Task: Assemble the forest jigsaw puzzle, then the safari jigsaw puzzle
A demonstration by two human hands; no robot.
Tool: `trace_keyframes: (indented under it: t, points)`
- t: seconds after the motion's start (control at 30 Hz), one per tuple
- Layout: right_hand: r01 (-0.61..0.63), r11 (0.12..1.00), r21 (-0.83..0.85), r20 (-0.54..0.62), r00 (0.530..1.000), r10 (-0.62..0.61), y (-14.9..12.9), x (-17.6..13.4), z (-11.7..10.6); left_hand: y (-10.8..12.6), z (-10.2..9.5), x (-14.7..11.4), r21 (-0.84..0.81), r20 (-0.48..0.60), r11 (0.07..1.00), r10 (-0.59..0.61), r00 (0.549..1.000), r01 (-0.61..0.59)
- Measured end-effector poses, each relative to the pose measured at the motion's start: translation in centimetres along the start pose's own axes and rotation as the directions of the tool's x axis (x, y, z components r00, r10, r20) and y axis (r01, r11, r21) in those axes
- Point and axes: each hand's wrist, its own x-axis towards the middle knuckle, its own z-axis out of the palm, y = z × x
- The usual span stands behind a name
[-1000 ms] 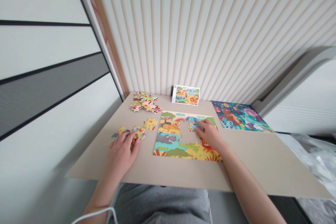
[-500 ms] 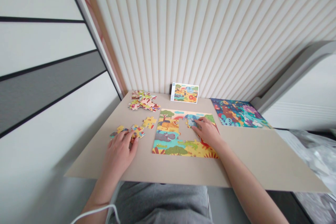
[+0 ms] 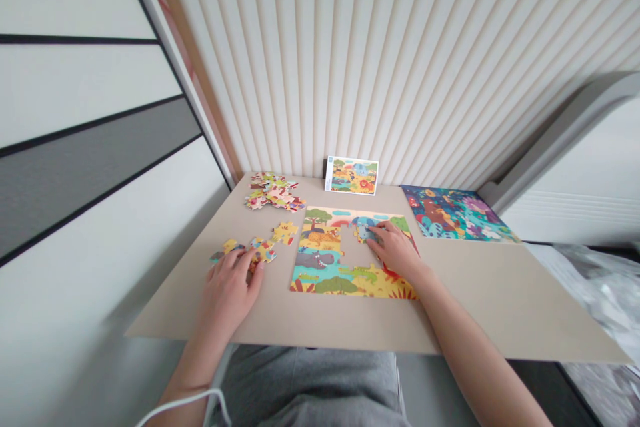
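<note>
A partly assembled animal jigsaw puzzle (image 3: pixel 320 283) lies flat on the table, with a gap near its middle. My right hand (image 3: pixel 397 250) rests over its right side. Its bent fingers and thumb are on a blue elephant puzzle piece (image 3: pixel 362 233) at the gap's upper edge; the palm hides the part beneath. My left hand (image 3: pixel 230 287) lies over a small group of loose puzzle pieces (image 3: pixel 263 251), thumb apart from the fingers, covering some of them. Just beyond it is a yellow puzzle piece (image 3: pixel 285 232).
A picture card (image 3: pixel 352 176) of the same animal scene leans upright at the back. At the back left sits a heap of mixed pieces (image 3: pixel 274 192). A dark blue finished puzzle (image 3: pixel 455 213) lies at right. A pleated wall (image 3: pixel 310 67) borders the table (image 3: pixel 480 307).
The view has shifted very slightly. Both hands stay in nearly the same places, with the right fingers still at the elephant piece.
</note>
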Motion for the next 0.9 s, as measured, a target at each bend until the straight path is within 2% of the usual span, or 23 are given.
trace_keyframes:
  t: [0.17, 0.27, 0.37, 0.6, 0.9]
  points:
    - [0.107, 0.987, 0.120, 0.013, 0.994, -0.109, 1.4, 0.0, 0.0, -0.1, 0.0, 0.1, 0.002, 0.007, 1.000, 0.003, 1.000, -0.003]
    - [0.076, 0.981, 0.176, -0.025, 0.997, -0.073, 2.0, -0.1, 0.0, -0.1, 0.1, 0.0, 0.000, 0.015, 1.000, -0.002, 1.000, 0.002]
    - [0.014, 0.990, 0.138, -0.042, 0.999, -0.008, 2.2, -0.2, -0.1, -0.1, 0.1, -0.1, -0.008, 0.018, 1.000, -0.004, 1.000, 0.004]
    - [0.009, 1.000, 0.012, -0.006, 1.000, -0.009, 1.5, -0.7, -0.1, 0.0, -0.1, -0.1, -0.009, 0.011, 1.000, -0.002, 1.000, 0.002]
    - [0.086, 0.986, 0.140, -0.022, 0.996, -0.083, 2.1, -0.3, 0.4, 0.1, -0.2, 0.0, 0.012, 0.017, 1.000, 0.005, 1.000, -0.005]
